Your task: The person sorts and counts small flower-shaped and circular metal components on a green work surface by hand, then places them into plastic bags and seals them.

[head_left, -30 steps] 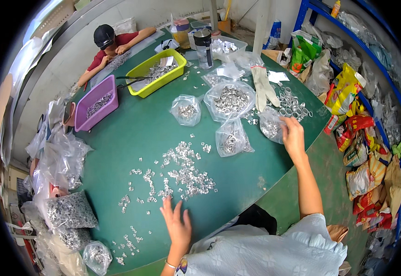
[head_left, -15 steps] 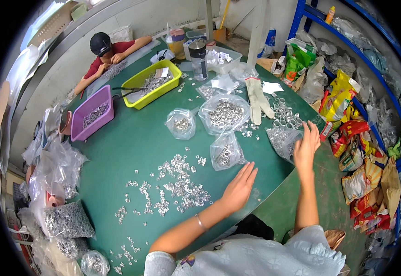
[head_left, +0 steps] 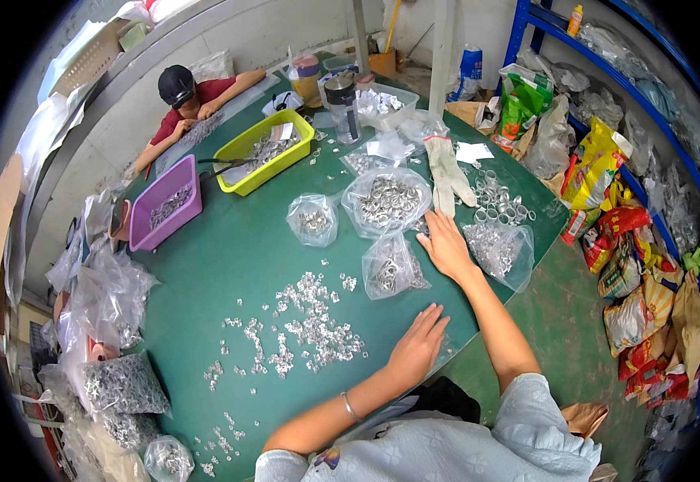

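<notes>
Left grip [head_left: 417, 345]: opened flat, near desk [head_left: 205, 297] edge
Right grip [head_left: 449, 247]: fingers apart, near white glove [head_left: 448, 175]
Metal pieces [head_left: 323, 328]: scattered on desk

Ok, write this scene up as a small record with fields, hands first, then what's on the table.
left hand: open, palm down, near the edge of the green table
right hand: open, fingertips by the white glove, between two clear bags of metal parts
loose items: small metal pieces scattered mid-table
bins: purple bin and yellow-green bin, both holding metal parts
other person: co-worker in dark cap, bent over the far side
</notes>
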Motion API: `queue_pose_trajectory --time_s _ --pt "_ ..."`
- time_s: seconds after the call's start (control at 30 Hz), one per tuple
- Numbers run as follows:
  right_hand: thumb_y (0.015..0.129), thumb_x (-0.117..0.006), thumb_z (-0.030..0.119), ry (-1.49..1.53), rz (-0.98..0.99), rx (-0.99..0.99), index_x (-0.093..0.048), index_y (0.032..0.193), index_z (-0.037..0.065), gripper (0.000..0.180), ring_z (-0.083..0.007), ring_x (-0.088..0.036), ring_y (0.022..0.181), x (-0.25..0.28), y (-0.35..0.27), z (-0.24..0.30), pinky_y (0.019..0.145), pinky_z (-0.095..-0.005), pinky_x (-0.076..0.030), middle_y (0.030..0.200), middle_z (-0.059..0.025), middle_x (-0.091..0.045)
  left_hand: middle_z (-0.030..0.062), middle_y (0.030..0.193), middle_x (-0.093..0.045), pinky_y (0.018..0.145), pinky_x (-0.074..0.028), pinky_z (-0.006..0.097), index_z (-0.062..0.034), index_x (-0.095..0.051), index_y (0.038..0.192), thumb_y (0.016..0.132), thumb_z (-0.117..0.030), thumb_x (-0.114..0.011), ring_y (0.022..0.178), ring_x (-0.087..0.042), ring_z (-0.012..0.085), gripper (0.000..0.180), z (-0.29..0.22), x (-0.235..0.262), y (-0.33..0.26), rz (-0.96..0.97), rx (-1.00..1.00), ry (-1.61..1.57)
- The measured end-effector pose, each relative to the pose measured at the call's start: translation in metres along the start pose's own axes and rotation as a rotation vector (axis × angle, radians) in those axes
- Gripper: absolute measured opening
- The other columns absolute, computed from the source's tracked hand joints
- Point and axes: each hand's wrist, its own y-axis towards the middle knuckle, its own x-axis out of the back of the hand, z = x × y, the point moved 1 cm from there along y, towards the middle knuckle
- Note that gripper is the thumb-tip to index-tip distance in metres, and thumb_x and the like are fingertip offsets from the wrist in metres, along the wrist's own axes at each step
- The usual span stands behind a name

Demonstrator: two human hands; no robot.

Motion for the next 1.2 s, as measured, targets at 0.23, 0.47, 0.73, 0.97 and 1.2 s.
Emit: queue_pose_trajectory --time_s 0.23,0.47,0.73,0.97,1.2 --pt "0.092 -0.052 0.024 0.268 0.031 0.087 -0.05 0.124 -0.001 0.04 -0.0337 -0.034 0.132 0.025 -0.049 0.01 0.11 -0.0454 -0.025 0.134 -0.0166 -0.045 0.0219 0.134 -0.043 0.107 -0.034 0.044 0.0041 -0.05 0.122 0.085 -0.002 -0.056 0.128 -0.039 0.0374 0.037 -0.019 -0.003 -0.024 0.007 0.035 -0.042" --pt "0.094 -0.049 0.024 0.162 0.202 0.238 -0.052 0.125 0.003 0.037 -0.0307 -0.033 0.133 0.026 -0.039 0.008 0.111 -0.0459 -0.023 0.136 -0.0135 -0.044 0.0178 0.132 -0.047 0.103 -0.038 0.04 0.0007 -0.052 0.122 0.087 -0.004 -0.055 0.125 -0.043 0.0331 0.036 -0.034 -0.023 -0.042 0.103 -0.032 -0.151" --pt "0.09 -0.054 0.012 0.547 0.154 0.134 -0.056 0.12 0.002 0.032 -0.0313 -0.038 0.131 0.058 -0.08 0.007 0.11 -0.0415 -0.028 0.129 -0.0136 -0.052 0.0155 0.127 -0.054 0.097 -0.044 0.037 -0.0009 -0.048 0.127 0.091 -0.01 -0.052 0.117 -0.053 0.0299 0.037 -0.034 -0.061 -0.06 0.244 0.25 -0.523" --pt "0.091 -0.052 0.018 0.29 0.411 0.294 -0.056 0.123 0.005 0.034 -0.0302 -0.03 0.136 0.062 -0.081 0.005 0.113 -0.0458 -0.018 0.139 -0.0101 -0.045 0.0205 0.134 -0.046 0.105 -0.035 0.035 0.0024 -0.035 0.135 0.101 -0.024 -0.038 0.125 -0.046 0.0282 0.043 -0.009 -0.105 -0.065 0.148 0.894 -1.683" --pt "0.089 -0.055 0.013 0.42 0.42 0.304 -0.059 0.118 0.004 0.03 -0.0297 -0.035 0.133 0.076 -0.117 0.015 0.112 -0.0458 -0.023 0.134 -0.0117 -0.049 0.0194 0.147 -0.029 0.112 -0.028 0.04 0.0021 -0.026 0.141 0.099 -0.032 -0.035 0.135 -0.032 0.0287 0.055 0.013 -0.126 -0.057 -0.037 0.72 -2.218"
